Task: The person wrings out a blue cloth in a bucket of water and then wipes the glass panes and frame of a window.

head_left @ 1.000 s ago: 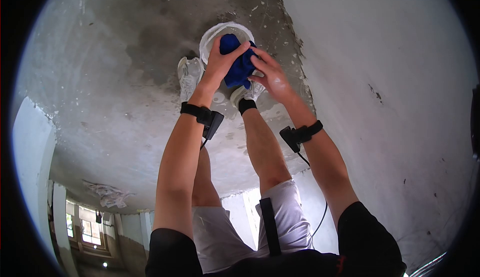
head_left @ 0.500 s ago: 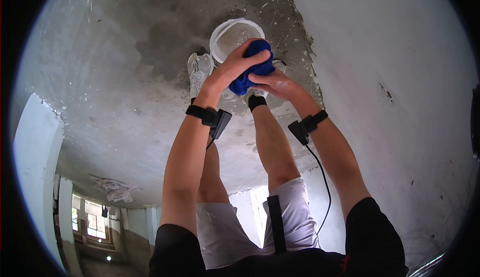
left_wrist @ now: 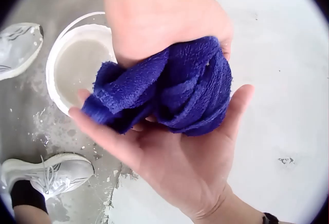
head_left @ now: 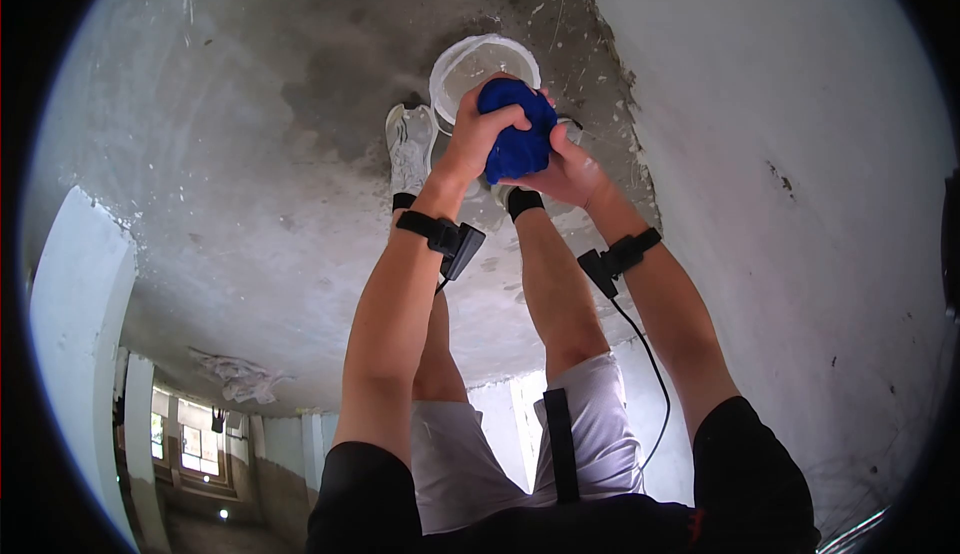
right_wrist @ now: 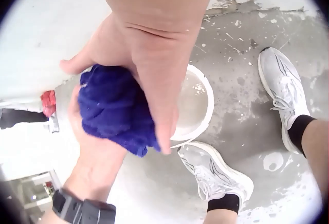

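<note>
Holding a crumpled royal-blue terry cloth (head_left: 518,139) in the air with both hands, the person has it just on the near side of a round white plastic bucket (right_wrist: 208,100) of cloudy, greyish liquid, overlapping its near rim in the head view. Left hand (head_left: 476,134) is curled over the cloth, thumb pressing across its face; its fingertips are mostly hidden. Right hand (head_left: 572,166) cups from below, thumb spread away, fingers straight under the bundle and not pinching. Likely trouble: with the right palm that flat, the bundle rests mainly on the left grip, so a loosened thumb could let it unroll or drop, landing on the grey, paint-spotted concrete floor (head_left: 240,174) and picking up grit. If wet (can't tell), squeezing could drip outside the bucket. The pale grey sneaker (head_left: 409,149) close beside the bucket could knock it if the person shifts stance. Cloth has no real front; in the head view its long axis runs roughly from bucket side back toward the body. In the left wrist view it lies slantwise, a loose fold pointing bucketward.
</note>
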`<state>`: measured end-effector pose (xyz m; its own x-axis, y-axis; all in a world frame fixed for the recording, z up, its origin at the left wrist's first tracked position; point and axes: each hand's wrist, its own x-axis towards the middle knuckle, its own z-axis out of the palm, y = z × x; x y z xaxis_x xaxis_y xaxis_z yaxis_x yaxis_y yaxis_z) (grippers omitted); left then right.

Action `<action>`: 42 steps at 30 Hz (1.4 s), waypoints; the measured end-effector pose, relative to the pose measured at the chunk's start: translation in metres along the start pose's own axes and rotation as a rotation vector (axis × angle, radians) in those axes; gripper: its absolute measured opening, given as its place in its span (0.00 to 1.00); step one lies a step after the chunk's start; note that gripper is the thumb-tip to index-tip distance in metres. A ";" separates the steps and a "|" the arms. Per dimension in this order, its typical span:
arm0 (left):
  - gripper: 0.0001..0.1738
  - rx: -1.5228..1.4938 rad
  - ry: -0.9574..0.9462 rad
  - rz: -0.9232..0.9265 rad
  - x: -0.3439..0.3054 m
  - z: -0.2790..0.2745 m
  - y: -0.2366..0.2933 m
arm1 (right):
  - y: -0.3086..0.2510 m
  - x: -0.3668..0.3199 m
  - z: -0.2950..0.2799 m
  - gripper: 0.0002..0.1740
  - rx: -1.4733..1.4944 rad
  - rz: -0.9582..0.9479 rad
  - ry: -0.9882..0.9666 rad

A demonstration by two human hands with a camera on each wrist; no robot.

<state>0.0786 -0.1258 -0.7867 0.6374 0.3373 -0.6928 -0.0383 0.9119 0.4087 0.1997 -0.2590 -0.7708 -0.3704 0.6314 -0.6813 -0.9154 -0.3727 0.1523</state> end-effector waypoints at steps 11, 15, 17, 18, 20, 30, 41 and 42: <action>0.26 0.532 0.113 0.134 -0.004 -0.002 0.001 | -0.025 0.017 0.053 0.27 -0.711 0.264 0.293; 0.25 0.626 0.136 0.141 0.005 0.002 0.000 | -0.021 0.023 0.045 0.29 -0.783 0.235 0.327; 0.24 0.700 0.193 0.191 0.010 0.006 -0.002 | -0.018 0.029 0.038 0.35 -0.885 0.081 0.374; 0.24 0.698 0.192 0.190 0.011 0.007 -0.007 | -0.013 0.031 0.031 0.35 -0.885 0.081 0.377; 0.22 0.707 0.322 0.242 0.017 0.007 -0.018 | -0.003 0.038 0.012 0.37 -1.097 -0.175 0.458; 0.20 0.994 0.612 0.272 0.036 0.016 -0.037 | 0.016 0.061 -0.009 0.40 -1.870 -0.247 0.747; 0.19 0.434 0.559 0.312 0.027 0.046 -0.044 | -0.010 0.018 0.024 0.48 -1.644 -0.186 0.854; 0.19 0.436 0.558 0.314 0.025 0.044 -0.041 | -0.014 0.012 0.017 0.48 -1.643 -0.189 0.854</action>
<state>0.1300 -0.1647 -0.7943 0.1605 0.7381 -0.6553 0.2265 0.6187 0.7523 0.2052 -0.2351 -0.7689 0.3518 0.4618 -0.8142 0.3141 -0.8776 -0.3621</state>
